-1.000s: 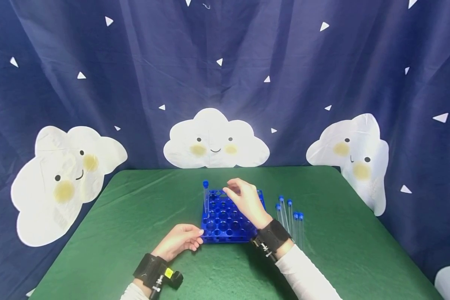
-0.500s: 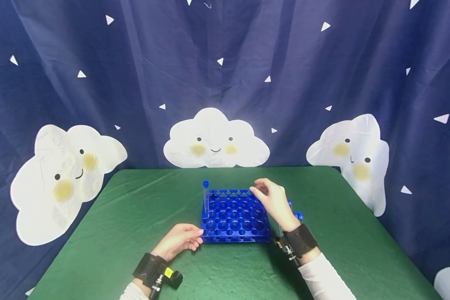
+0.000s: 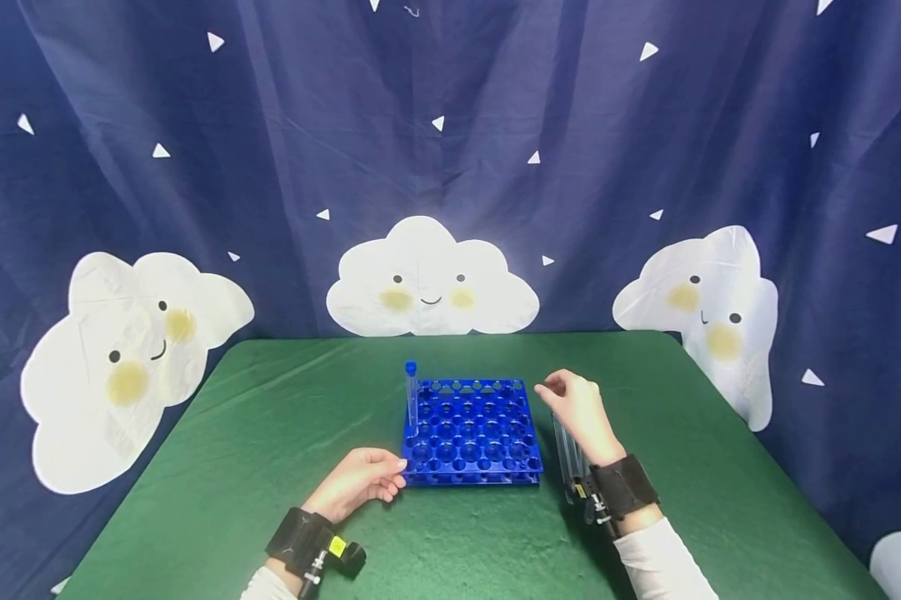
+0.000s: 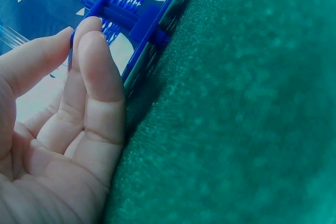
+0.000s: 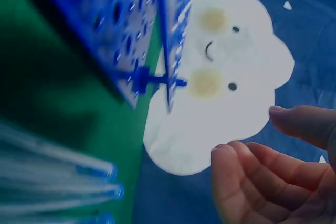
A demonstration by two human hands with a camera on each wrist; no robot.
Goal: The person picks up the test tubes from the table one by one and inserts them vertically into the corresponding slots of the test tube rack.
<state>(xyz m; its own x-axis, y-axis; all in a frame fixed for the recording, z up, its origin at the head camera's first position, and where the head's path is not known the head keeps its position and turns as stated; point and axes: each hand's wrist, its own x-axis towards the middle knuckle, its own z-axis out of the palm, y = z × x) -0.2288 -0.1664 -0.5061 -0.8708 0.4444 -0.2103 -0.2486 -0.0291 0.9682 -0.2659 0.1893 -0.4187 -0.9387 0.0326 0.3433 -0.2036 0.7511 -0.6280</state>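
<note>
A blue test tube rack (image 3: 468, 429) with rows of round holes stands on the table. One clear test tube (image 3: 412, 404) with a blue cap is upright at its left side. My left hand (image 3: 362, 483) pinches the rack's near left corner between thumb and fingers; the left wrist view shows the thumb on the upper plate (image 4: 97, 11). Beyond the rack's right side, my right hand (image 3: 579, 414) hovers with nothing between thumb and loosely bent fingers. Several capped test tubes (image 3: 568, 454) lie beneath it, their caps (image 5: 107, 170) showing in the right wrist view.
A green cloth (image 3: 315, 400) covers the table. Behind it hangs a dark blue curtain (image 3: 285, 167) printed with white clouds and triangles. Each wrist wears a black strap (image 3: 623, 487) with a small camera.
My right hand has moved right, from over the rack to above the lying test tubes, uncovering the rack's right side. My left hand has stayed at the rack's corner.
</note>
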